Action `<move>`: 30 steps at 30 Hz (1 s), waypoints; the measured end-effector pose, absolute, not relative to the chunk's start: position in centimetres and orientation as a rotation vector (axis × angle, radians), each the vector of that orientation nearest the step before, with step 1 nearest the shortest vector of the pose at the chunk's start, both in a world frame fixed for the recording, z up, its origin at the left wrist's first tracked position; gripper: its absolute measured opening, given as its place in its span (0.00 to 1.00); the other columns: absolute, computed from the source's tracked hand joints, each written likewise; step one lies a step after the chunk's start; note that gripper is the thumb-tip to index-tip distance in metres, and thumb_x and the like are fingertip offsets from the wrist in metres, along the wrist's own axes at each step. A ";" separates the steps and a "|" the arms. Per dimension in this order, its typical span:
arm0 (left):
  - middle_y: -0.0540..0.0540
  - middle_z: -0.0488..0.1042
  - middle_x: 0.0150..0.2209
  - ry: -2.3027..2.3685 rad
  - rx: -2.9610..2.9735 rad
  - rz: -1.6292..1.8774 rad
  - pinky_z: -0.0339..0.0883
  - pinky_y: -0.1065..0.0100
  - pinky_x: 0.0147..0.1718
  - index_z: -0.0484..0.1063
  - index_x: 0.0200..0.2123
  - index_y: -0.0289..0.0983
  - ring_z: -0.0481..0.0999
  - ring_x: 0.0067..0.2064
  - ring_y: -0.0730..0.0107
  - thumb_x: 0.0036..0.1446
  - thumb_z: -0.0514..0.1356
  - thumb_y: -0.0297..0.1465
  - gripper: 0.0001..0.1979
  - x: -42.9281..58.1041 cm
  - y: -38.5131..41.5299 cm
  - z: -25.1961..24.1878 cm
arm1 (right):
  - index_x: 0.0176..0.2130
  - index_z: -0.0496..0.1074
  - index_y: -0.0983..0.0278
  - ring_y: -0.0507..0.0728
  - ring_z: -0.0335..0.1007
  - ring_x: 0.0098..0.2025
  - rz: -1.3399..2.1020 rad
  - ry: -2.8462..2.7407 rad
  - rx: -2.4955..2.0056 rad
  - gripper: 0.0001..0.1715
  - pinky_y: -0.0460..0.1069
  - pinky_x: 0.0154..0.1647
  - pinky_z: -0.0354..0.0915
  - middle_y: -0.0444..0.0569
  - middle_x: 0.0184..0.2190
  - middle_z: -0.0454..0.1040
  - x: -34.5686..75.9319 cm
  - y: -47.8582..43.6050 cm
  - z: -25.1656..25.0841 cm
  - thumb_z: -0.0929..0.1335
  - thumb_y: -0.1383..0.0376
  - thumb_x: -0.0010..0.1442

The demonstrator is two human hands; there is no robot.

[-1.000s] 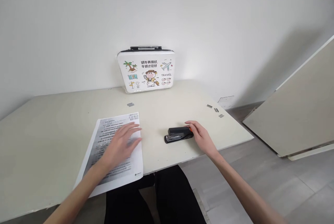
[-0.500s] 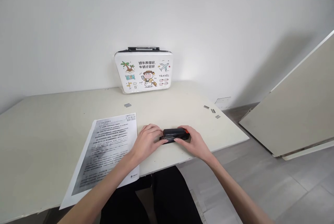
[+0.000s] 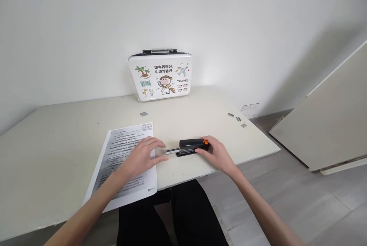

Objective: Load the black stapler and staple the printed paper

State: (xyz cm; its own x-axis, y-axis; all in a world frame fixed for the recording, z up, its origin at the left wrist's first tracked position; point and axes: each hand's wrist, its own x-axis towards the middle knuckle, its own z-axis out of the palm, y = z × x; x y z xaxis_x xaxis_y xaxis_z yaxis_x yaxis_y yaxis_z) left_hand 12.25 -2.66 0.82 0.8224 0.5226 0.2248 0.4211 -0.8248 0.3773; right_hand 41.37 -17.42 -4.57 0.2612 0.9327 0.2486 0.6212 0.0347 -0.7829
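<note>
Pointing leftward, stapler (image 3: 189, 144) roughly crosswise

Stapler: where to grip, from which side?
Likely best at the right end of the stapler, by the orange part, coming from the right: thumb near side, fingers far side, as the right hand does. It lies lengthwise left to right, and a slim metal strip sticks out at its left end, so gripping there could foul it.
</note>
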 end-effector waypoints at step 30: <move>0.35 0.75 0.49 1.608 2.743 0.459 0.62 0.49 0.56 0.80 0.42 0.38 0.68 0.58 0.43 0.67 0.57 0.36 0.12 13.9 14.1 -0.8 | 0.53 0.73 0.55 0.63 0.74 0.51 0.450 -1.471 -1.675 0.21 0.59 0.52 0.71 0.50 0.49 0.78 41.5 -17.3 -4.9 0.71 0.48 0.66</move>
